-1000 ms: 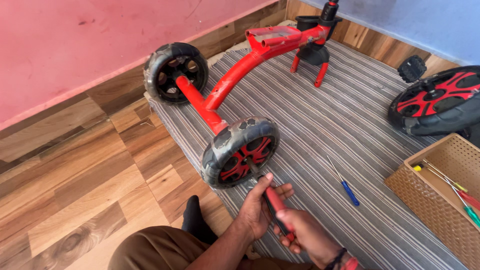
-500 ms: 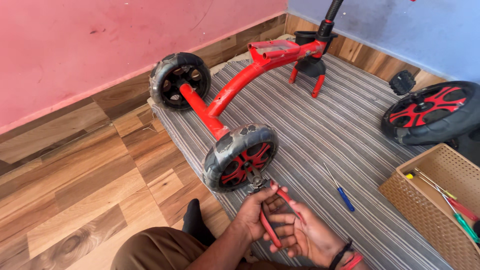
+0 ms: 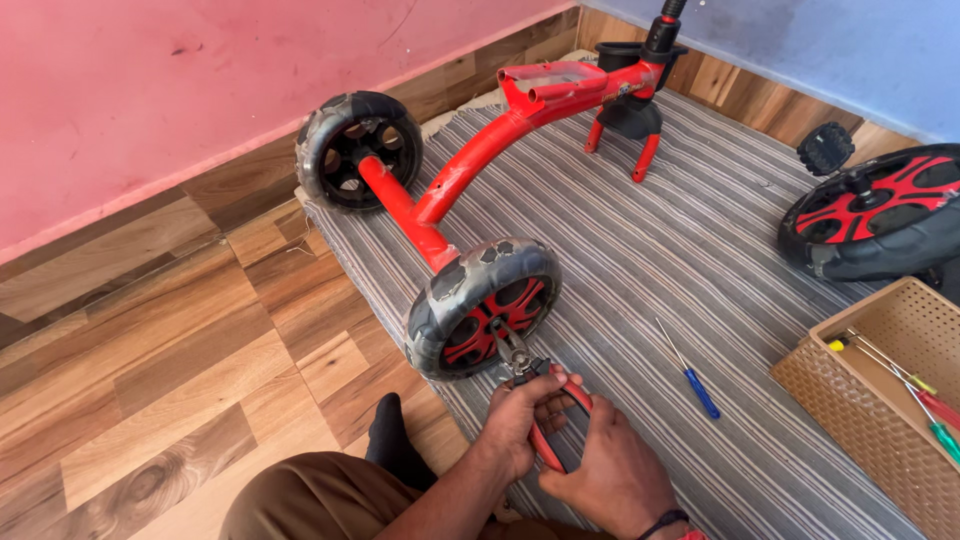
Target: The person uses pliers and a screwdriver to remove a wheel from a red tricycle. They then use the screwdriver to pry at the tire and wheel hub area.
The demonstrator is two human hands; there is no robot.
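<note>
A: Red-handled steel pliers (image 3: pixel 535 395) are taking centre stage, both hands wrapping around the grips. The left hand (image 3: pixel 528 415) is curling its fingers over the upper handle, and the right hand (image 3: pixel 610 475) is cupping the lower one from below.

B: And the nose of the pliers is pointing up at the hub of the near grey-and-red plastic wheel (image 3: pixel 483 308), right at the centre, it seems to be touching there.

A: Both fists are pressing tight on the handles. Whether the tool's tip is pinching anything, I cannot tell.

B: The wheel is sitting on the red metal tricycle frame (image 3: pixel 470 170), which is lying across a grey striped mat (image 3: pixel 640 260). The far black wheel (image 3: pixel 358 150) is resting by the pink wall (image 3: pixel 180 90).

A: A blue-handled screwdriver (image 3: pixel 688 368) is lying on the mat just right of the hands, a woven tan basket (image 3: pixel 850 400) of tools beyond it, and a loose red-spoked wheel (image 3: pixel 880 212) is waiting farther back.
</note>
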